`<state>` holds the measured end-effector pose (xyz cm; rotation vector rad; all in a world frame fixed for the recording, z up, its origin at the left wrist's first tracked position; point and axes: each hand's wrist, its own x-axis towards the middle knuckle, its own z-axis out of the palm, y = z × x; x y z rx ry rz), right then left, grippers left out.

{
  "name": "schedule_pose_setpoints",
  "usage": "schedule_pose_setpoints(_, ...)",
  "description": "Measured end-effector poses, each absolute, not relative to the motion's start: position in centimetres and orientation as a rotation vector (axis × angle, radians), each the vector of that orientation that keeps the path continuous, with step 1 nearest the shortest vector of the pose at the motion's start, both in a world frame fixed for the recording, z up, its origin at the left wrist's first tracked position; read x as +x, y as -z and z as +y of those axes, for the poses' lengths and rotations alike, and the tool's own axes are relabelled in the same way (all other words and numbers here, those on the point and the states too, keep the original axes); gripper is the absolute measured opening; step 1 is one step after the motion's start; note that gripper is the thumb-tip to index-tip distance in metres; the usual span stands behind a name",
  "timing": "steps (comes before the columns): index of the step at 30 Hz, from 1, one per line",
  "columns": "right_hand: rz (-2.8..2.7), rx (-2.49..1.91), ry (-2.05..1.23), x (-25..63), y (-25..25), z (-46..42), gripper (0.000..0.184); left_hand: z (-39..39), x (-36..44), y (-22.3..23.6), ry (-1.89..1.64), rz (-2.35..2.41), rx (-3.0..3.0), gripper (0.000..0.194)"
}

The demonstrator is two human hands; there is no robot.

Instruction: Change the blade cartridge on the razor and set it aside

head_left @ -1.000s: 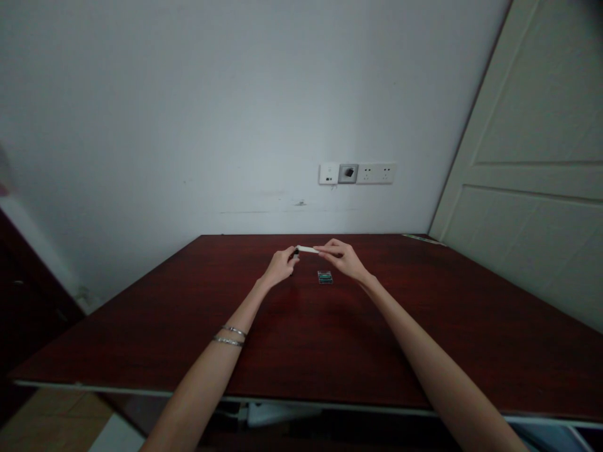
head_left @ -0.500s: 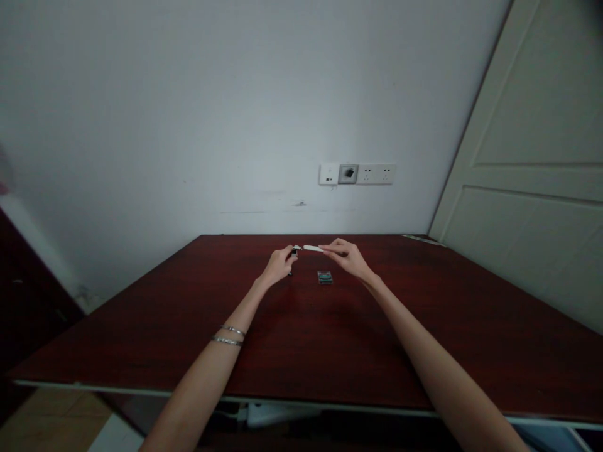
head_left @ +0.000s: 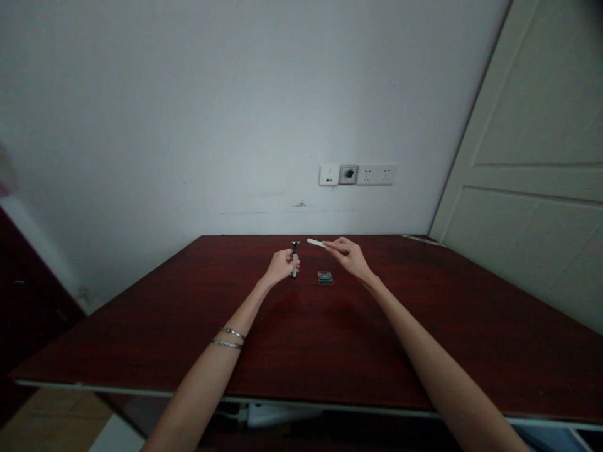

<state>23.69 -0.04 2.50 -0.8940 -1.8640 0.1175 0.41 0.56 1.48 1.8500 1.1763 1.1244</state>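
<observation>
A razor (head_left: 294,258) with a pale handle, dark neck and T-shaped head stands nearly upright in my left hand (head_left: 281,265), whose fingers are closed around the handle. Between the thumb and fingers of my right hand (head_left: 347,254) is a slim white stick (head_left: 315,243), its free end pointing left toward the razor head. The stick and the razor are apart. Below and between the hands, a small clear case (head_left: 325,278) with dark green contents lies on the table; what is in it is too small to tell.
The dark red wooden table (head_left: 301,351) reaches back to a pale wall with a row of sockets (head_left: 358,174). On the right stands a light panelled door (head_left: 527,188). A thin strip (head_left: 424,240) lies near the table's back right corner.
My left hand has turned the razor more upright, so its head and handle show clearly. The white stick has tilted up and moved slightly right, away from the razor head.
</observation>
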Motion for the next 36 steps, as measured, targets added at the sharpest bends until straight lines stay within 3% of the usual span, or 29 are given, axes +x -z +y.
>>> schedule_pose_setpoints(8,-1.906,-1.024,0.057,21.6,-2.4,-1.0,0.03,-1.6,3.0,-2.7,-0.91,1.138,1.519,0.006)
schedule_pose_setpoints(36,-1.804,-0.914,-0.121,22.7,-1.1,0.3,0.03,-0.8,1.7,-2.4,-0.945,1.054,1.6,0.009)
